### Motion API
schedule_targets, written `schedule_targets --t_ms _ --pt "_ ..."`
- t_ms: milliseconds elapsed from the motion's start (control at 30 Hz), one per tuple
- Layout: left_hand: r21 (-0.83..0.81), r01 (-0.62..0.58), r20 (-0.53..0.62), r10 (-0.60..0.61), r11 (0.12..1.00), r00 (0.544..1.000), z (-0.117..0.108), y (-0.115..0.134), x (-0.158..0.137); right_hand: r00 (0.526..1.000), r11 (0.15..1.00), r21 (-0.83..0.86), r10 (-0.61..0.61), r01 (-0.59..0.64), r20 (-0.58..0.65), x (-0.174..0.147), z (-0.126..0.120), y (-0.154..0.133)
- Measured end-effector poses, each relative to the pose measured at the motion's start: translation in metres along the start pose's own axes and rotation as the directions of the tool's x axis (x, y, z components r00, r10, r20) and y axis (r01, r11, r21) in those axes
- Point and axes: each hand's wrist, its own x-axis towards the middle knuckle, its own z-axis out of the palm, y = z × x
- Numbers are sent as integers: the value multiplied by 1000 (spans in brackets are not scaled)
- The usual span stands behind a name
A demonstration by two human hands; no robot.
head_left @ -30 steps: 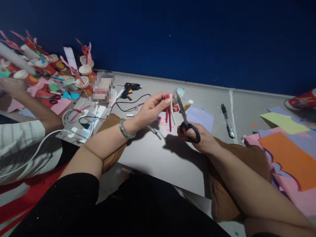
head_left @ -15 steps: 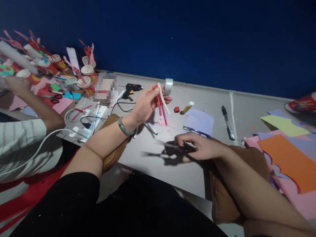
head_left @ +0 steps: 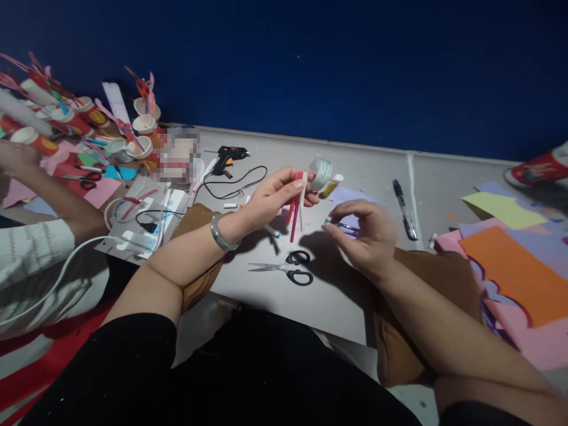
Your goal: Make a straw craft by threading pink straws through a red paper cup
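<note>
In my left hand (head_left: 284,192), several thin pink sticks (head_left: 293,216) and a white one (head_left: 302,198) are pinched between thumb and fingers, above the table. A clear roll of tape (head_left: 321,173) hangs at the same hand's fingertips. My right hand (head_left: 366,236) is to the right, holding nothing, its thumb and fingers apart. Just behind its fingers lies a slim dark blue-purple item (head_left: 347,227) with a green end, partly hidden. Black-handled scissors (head_left: 286,268) lie below and between the hands, blades pointing left.
A glue gun (head_left: 229,158) with its cable lies back left, near a power strip (head_left: 166,222). Behind my hands are a glue stick (head_left: 331,186) and purple paper (head_left: 355,196). A black marker (head_left: 404,210) and orange paper (head_left: 517,278) are rightward. Another person's arm (head_left: 57,189) is left, near decorated cups (head_left: 144,148).
My right hand has let go of the scissors, which now rest on the table, and has risen toward my left hand. My left hand moved slightly right and down with the sticks and tape.
</note>
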Motion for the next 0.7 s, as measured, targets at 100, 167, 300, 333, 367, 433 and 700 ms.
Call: schedule_targets --t_ms 100,167,300,333,367,433,700 --pt "74 16 75 -22 997 997 5 -3 -5 984 999 -22 43 -47 -170 -2 2 5" --pt "97 20 118 -31 995 993 9 -4 -8 983 997 -60 38 -50 -177 -2 2 4" --pt "111 12 176 -32 994 984 17 -7 -10 974 980 -201 -37 -8 -223 1 0 -2" --pt "113 13 183 -34 993 983 18 -8 -11 973 972 -234 -44 -11 -225 2 0 -4" --pt "117 17 184 -39 993 982 19 -8 -11 973 965 -262 -42 -19 -226 3 -1 -5" --pt "127 35 173 -57 991 983 20 -7 -11 974 955 -295 -33 -35 -223 3 -1 -6" --pt "95 95 133 -107 991 985 23 -3 -14 980 939 -335 11 -79 -199 2 0 -6"
